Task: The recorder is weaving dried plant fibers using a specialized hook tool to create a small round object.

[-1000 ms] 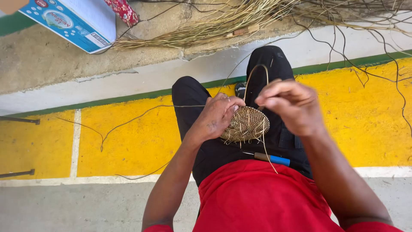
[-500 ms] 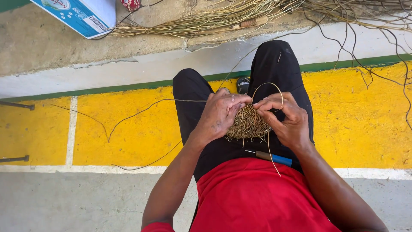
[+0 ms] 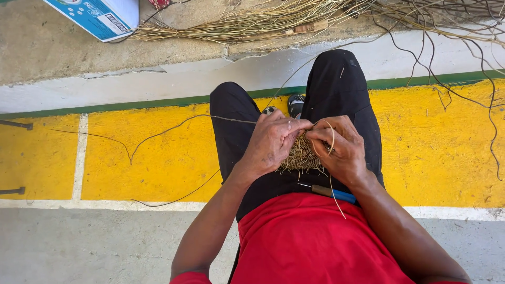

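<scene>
Centre frame: my left hand (image 3: 271, 143) and right hand (image 3: 342, 150), fingers pinching small round straw-coloured woven piece (image 3: 302, 154); thin strand (image 3: 332, 138) may snap if overbent.

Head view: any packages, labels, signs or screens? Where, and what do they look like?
Cardboard box: top left on the concrete, cut off by the frame edge; rectangular, blue and white, tilted.
Label on the box: small white patch with black bars on its blue side.
No signs or screens.

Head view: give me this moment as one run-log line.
left hand: grips woven fibre piece | right hand: pinches looped strand at it | blue-handled tool: on lap | fibre bundle: on ground ahead
</scene>
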